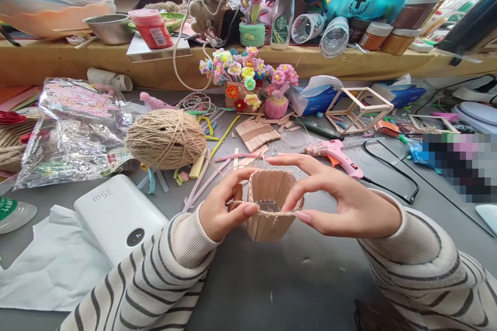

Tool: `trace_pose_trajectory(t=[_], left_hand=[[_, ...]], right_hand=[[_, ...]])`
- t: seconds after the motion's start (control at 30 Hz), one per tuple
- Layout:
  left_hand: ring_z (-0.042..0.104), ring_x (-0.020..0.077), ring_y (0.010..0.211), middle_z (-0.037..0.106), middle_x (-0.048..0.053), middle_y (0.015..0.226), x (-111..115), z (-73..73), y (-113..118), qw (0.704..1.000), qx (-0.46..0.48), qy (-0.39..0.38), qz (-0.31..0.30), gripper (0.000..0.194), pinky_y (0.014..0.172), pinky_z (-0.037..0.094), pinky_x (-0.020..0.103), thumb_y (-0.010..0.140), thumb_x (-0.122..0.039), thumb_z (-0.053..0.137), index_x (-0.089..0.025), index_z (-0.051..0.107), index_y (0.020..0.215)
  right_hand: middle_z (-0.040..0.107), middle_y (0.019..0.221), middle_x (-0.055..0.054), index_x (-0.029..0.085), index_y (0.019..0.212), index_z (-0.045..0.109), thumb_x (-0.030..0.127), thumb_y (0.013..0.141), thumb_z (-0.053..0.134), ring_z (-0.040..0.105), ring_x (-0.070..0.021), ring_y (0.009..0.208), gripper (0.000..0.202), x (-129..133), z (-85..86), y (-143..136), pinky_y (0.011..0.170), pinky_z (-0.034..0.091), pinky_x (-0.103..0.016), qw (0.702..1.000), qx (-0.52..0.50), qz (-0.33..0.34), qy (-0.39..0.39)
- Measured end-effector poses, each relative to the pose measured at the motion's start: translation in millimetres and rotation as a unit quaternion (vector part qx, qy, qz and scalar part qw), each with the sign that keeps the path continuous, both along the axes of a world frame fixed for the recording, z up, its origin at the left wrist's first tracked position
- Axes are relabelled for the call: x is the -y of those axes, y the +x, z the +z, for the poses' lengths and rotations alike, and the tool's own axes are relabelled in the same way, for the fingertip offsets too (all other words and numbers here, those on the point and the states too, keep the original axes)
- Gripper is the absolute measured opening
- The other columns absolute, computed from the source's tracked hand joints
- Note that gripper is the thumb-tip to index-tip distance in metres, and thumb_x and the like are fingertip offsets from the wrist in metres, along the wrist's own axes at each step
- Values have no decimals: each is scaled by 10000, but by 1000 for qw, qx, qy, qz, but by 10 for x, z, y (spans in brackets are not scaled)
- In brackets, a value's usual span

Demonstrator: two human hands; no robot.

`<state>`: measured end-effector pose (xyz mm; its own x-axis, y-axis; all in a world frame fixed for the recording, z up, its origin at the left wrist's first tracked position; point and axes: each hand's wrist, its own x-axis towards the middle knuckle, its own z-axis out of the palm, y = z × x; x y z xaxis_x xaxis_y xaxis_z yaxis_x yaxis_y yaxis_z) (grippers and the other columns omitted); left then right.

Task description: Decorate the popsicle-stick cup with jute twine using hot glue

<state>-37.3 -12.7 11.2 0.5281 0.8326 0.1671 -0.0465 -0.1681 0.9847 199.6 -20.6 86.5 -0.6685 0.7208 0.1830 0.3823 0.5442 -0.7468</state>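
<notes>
One small wooden basket point(267, 230) faces mouth-up between my left grip point(219, 212) and right grip point(344, 204), both bare hands, over the middle of the worktop point(295, 279), toward its near edge, as I follow from afar on the head camera.

I judge the step in hand to be laying twine point(274, 214) along the rim. My left grip is closed on the basket's near-left corner, thumb at the rim and fingers bent about the side; my right grip pinches the near-right corner, thumb outside and a fingertip inside, its forefinger stretched past the far side. The next move, as I read it, calls for holding the strand flush and snug to the rim without squeezing the thin walls.

Pale sticks stand side by side to form the basket, which narrows toward its base and has a scalloped far edge. Loose fibres poke out from the twine at the near rim. Whether the base touches the worktop, I cannot tell.

Beyond my left grip, toward the worktop's left edge, lies a ball of twine point(166, 138); beyond my right grip, toward the right edge, a pink glue gun point(344, 159). A bundle of craft sticks point(258, 134) lies between them.
</notes>
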Motion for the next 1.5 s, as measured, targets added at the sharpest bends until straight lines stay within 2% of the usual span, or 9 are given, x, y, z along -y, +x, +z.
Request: trace_pose_trajectory(t=[0.43,0.67,0.83,1.2,1.33,1.5], left_hand=[[602,254,952,610,122,1038,-4,15,8,1000,-1,9,2,569,730,497,314,774,-513,617,-169,492,1210],[599,260,953,609,120,1048,0,20,8,1000,-4,11,3,563,722,499,316,775,-500,622,-170,495,1213],[605,254,932,610,120,1031,4,31,14,1000,-1,8,1,560,701,499,306,772,-496,627,-173,494,1211],[604,252,954,592,125,1109,1,25,11,1000,-10,8,-2,547,704,500,300,779,-502,616,-200,488,1217],[611,255,941,616,125,1051,-1,32,19,1000,6,10,-1,541,700,503,306,773,-486,631,-179,500,1200],[606,267,965,618,132,1051,-12,14,14,1000,11,14,0,554,745,505,333,764,-475,647,-163,509,1201]], right_hand=[[439,1405,-99,194,841,701,173,751,628,364,-230,1338,118,-2,13,-4,1108,288,-405,1000,1,1,-1],[441,1407,-101,199,802,690,275,735,694,384,-249,1326,102,-6,-40,-11,1100,297,-434,1000,-10,1,12],[450,1403,-103,200,801,702,316,776,670,386,-249,1327,124,-5,-42,-25,1100,299,-436,1000,-13,1,-3],[461,1388,-100,199,836,711,308,781,669,380,-237,1330,129,-6,-53,-6,1096,315,-411,1000,-21,-9,-17],[427,1416,-97,199,904,697,259,759,682,385,-230,1326,158,-28,-7,39,1105,299,-394,1000,3,4,-17],[424,1414,-103,187,899,701,192,752,658,355,-221,1342,153,-47,19,85,1114,270,-377,999,24,26,-21]])
